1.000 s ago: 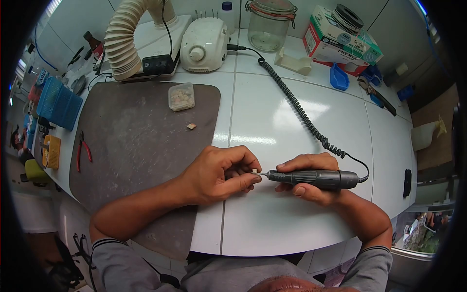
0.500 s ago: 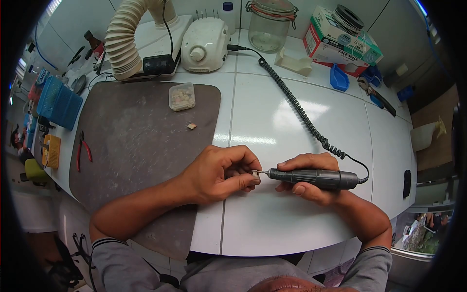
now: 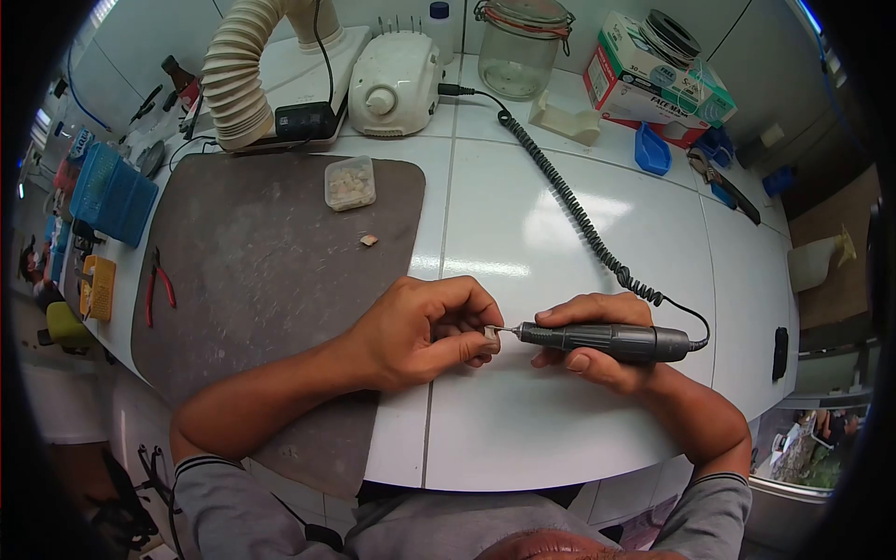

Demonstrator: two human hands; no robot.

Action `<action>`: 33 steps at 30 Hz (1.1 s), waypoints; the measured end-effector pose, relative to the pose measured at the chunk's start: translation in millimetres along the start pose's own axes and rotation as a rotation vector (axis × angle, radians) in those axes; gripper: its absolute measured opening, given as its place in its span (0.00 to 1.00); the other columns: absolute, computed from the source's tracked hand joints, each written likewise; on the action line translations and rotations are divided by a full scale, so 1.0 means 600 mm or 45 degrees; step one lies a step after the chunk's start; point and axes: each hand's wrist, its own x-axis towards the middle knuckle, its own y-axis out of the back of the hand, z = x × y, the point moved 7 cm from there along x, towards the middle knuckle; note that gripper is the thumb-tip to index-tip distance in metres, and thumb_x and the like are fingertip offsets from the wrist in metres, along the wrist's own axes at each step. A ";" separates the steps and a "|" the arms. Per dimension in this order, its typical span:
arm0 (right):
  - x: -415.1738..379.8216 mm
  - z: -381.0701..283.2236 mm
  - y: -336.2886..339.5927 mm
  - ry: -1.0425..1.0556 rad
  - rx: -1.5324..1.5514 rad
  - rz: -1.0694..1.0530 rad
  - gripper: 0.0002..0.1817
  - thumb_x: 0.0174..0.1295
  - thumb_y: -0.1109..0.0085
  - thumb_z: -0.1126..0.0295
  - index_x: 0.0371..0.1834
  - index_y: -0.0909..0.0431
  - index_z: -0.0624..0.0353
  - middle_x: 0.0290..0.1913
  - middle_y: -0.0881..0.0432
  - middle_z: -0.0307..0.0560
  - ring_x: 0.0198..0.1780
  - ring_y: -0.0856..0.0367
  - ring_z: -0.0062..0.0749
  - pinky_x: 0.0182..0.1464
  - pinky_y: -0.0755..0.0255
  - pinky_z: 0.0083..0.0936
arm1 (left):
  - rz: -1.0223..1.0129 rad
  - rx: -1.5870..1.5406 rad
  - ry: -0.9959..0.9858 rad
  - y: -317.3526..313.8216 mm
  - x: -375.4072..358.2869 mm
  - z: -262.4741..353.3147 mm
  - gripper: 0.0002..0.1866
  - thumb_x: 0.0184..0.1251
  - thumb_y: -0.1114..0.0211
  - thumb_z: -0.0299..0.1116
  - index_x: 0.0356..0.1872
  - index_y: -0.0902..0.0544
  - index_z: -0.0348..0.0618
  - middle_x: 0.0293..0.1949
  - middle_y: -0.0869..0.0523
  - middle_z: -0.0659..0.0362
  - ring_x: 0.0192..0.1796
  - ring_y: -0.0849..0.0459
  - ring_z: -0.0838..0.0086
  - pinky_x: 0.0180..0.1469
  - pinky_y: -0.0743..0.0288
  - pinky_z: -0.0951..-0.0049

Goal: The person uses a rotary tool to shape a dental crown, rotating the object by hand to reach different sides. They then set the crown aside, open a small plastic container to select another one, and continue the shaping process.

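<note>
Between the thumb and fingers of my left hand [image 3: 434,336] is a small whitish piece [image 3: 490,333], mostly covered by the fingertips, so its kind does not show. My right hand [image 3: 597,341] is closed around a black rotary tool handpiece [image 3: 611,342] lying level and pointing left. The thin metal bit [image 3: 509,329] reaches the small piece; whether it touches is too fine to tell. A coiled black cord [image 3: 579,210] runs from the handpiece to the white control unit [image 3: 392,89] at the back.
On the brown mat [image 3: 280,271] are a clear tub [image 3: 350,184] of pale pieces, a loose pale chip [image 3: 369,240] and red-handled pliers [image 3: 161,287]. Behind stand a ribbed hose [image 3: 233,84], glass jar [image 3: 523,51] and mask box [image 3: 653,84]. Blue baskets [image 3: 112,196] are left.
The handpiece and my right hand have shifted very slightly to the right. My left hand keeps its pinch in nearly the same place.
</note>
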 end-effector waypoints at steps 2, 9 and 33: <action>-0.001 0.001 0.000 0.003 0.020 0.002 0.22 0.68 0.30 0.66 0.60 0.17 0.68 0.48 0.07 0.57 0.44 0.04 0.37 0.50 0.11 0.28 | 0.001 -0.007 -0.001 0.000 0.000 -0.001 0.07 0.78 0.36 0.20 0.51 0.19 0.29 0.44 0.09 0.52 0.46 0.08 0.72 0.49 0.10 0.72; 0.001 -0.004 -0.003 0.022 -0.018 -0.017 0.21 0.68 0.31 0.68 0.60 0.17 0.67 0.48 0.07 0.56 0.44 0.04 0.37 0.49 0.11 0.28 | 0.009 -0.017 -0.010 0.001 -0.001 -0.001 0.07 0.78 0.35 0.20 0.51 0.19 0.29 0.44 0.09 0.52 0.46 0.07 0.72 0.49 0.10 0.72; 0.002 -0.002 0.000 0.027 -0.046 0.024 0.20 0.67 0.31 0.68 0.60 0.16 0.66 0.47 0.07 0.56 0.42 0.04 0.35 0.50 0.12 0.26 | 0.038 0.092 -0.043 0.003 0.002 0.002 0.08 0.74 0.33 0.21 0.49 0.18 0.31 0.42 0.09 0.54 0.45 0.07 0.74 0.49 0.11 0.74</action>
